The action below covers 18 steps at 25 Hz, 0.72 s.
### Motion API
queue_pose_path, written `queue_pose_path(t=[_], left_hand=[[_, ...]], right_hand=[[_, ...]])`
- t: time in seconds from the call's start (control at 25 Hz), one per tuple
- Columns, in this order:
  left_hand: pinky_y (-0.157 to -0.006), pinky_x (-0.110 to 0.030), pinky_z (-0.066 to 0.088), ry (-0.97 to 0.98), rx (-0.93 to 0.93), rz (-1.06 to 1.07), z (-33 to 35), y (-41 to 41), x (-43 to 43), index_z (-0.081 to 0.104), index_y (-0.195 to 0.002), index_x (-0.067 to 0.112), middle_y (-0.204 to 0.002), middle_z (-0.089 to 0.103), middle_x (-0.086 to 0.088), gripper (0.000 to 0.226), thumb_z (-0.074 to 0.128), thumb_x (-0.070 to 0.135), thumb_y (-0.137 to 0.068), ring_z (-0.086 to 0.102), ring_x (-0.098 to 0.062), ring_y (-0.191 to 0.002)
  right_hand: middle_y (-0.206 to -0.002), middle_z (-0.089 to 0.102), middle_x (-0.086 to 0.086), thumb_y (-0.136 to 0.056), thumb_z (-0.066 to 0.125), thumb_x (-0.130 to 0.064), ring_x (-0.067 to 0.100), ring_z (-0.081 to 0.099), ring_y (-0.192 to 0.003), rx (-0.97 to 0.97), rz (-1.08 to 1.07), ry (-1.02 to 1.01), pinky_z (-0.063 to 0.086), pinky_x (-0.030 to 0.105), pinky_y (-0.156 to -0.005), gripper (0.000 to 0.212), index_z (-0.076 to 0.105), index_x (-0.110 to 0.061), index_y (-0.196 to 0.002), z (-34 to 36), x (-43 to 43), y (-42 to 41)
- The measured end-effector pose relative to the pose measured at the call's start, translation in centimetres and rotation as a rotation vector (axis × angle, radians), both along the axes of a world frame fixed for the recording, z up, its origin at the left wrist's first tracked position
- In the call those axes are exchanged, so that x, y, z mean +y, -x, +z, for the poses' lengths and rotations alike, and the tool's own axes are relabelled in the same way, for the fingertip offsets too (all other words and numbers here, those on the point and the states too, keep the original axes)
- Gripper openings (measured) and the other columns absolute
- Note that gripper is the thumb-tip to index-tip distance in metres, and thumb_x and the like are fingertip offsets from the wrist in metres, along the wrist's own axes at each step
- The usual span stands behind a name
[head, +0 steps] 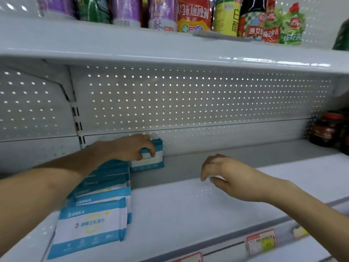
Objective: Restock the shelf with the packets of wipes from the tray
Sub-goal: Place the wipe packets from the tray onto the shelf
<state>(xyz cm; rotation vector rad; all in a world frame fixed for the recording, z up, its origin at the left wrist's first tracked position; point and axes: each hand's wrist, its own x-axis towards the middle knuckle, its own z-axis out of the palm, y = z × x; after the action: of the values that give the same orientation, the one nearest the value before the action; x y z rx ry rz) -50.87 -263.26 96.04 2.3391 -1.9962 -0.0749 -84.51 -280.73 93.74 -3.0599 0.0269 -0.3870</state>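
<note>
A row of teal-and-white wipes packets (98,210) stands on the white shelf (188,214) at the left, running from the front toward the back panel. At the back, my left hand (130,148) grips the top of a small stack of upright wipes packets (151,159) that rests against the perforated back panel. My right hand (226,174) hovers over the bare shelf to the right, fingers loosely curled and holding nothing. The tray is out of view.
An upper shelf (170,53) overhangs, loaded with bottles and snack packets (198,14). Dark jars (328,129) stand at the far right of the wipes shelf. Price tags (261,242) line the shelf's front edge.
</note>
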Motion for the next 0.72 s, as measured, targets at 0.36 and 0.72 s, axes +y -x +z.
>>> queue_pose_path(t=[0.36,0.72], left_hand=[[-0.099,-0.03,0.04,0.224,-0.054,-0.171,0.9,9.4,-4.7,0.067,-0.114,0.035,-0.132,0.049,0.012,0.034,0.062,0.011,-0.091,0.048,-0.011,-0.122],[-0.09,-0.028,0.044,0.325,0.076,-0.553,0.3,31.8,-13.9,0.064,-0.125,0.028,-0.122,0.057,0.005,0.033,0.062,0.02,-0.093,0.054,-0.012,-0.109]], right_hand=[[-0.121,0.057,-0.014,-0.099,0.057,-0.016,0.011,0.053,-0.115,0.001,-0.162,-0.098,0.044,0.034,-0.1,0.024,0.066,-0.033,-0.113,-0.1,-2.1,8.5],[-0.101,0.057,-0.009,-0.09,0.055,-0.003,0.008,0.058,-0.087,-0.208,-0.6,-0.183,0.05,0.036,-0.081,0.026,0.066,-0.026,-0.097,-3.0,-6.6,23.2]])
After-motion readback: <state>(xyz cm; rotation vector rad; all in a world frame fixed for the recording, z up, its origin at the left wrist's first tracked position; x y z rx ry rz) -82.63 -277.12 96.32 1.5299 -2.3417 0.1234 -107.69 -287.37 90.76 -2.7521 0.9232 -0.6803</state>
